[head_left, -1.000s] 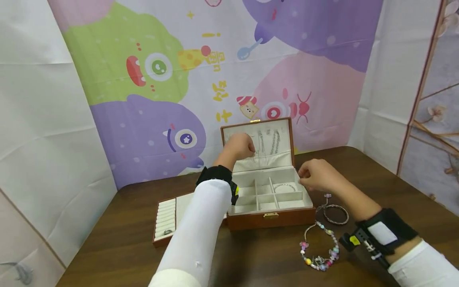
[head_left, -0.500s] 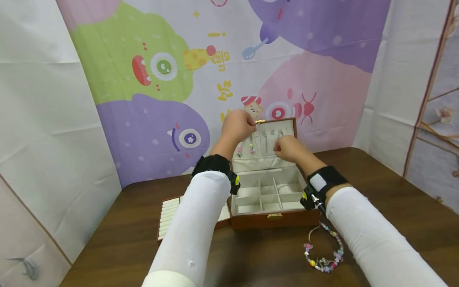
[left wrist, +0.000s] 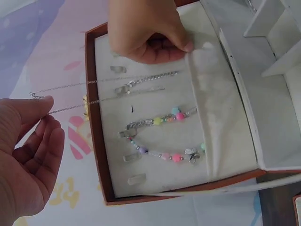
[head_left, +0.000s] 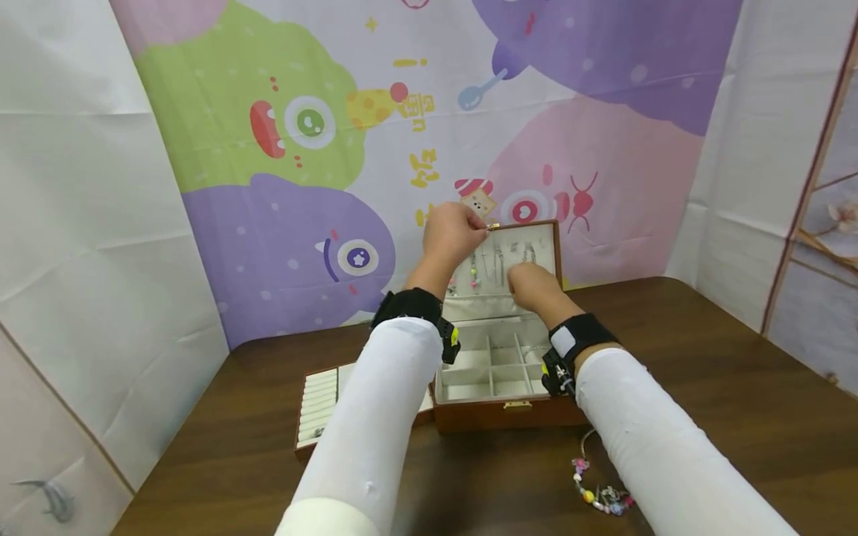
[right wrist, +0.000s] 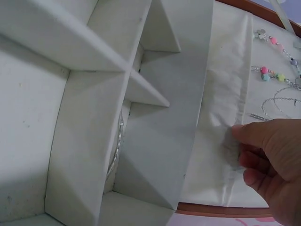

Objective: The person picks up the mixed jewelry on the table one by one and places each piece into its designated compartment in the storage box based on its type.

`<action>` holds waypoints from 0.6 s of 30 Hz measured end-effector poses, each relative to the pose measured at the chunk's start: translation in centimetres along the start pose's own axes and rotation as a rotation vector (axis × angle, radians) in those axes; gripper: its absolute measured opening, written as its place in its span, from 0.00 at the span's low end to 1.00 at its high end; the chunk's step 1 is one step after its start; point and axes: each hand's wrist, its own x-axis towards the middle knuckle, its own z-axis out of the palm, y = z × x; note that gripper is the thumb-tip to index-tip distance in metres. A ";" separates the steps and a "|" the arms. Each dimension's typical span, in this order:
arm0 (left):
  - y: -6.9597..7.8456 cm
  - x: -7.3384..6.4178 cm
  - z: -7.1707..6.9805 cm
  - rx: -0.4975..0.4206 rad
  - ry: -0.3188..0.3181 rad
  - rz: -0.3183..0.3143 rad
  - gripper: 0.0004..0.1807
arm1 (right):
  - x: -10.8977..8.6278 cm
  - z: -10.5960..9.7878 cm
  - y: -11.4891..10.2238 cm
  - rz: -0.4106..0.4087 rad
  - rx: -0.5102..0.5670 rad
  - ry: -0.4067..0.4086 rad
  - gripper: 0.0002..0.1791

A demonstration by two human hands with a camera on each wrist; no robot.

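Observation:
My left hand (head_left: 454, 234) is at the top edge of the raised lid of a brown jewelry box (head_left: 482, 419). In the left wrist view its thumb and forefinger pinch a thin silver necklace (left wrist: 70, 88), whose strands stretch across the lid's edge. My right hand (right wrist: 277, 165) pinches the upper edge of the white fabric pocket (right wrist: 218, 103) inside the lid. Beside it, a necklace with colored beads (left wrist: 176, 157) hangs from a lid hook, its lower end reaching the pocket. A silver bangle (right wrist: 117, 146) sits in one compartment of the box.
Left of the box lies a tray with white ring rolls (head_left: 318, 402), partly behind the left sleeve. A beaded bracelet (head_left: 588, 497) lies on the brown table (head_left: 261, 387) at front right, partly covered by the right sleeve. A printed cloth (head_left: 415, 74) hangs behind.
My left hand has risen from inside the lid to its top edge. My right hand has come from the box's right side to the lid pocket. The view has shifted slightly.

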 end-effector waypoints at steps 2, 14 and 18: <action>0.1 0.2 0.3 -0.005 -0.005 -0.008 0.07 | 0.0 0.1 0.1 0.005 0.001 -0.004 0.09; 0.0 0.6 3.1 -0.012 -0.032 -0.019 0.06 | -1.1 -0.4 0.5 -0.037 0.041 -0.013 0.06; -0.9 0.4 4.5 -0.006 -0.038 -0.023 0.06 | -1.7 -0.6 0.2 -0.061 0.042 0.001 0.09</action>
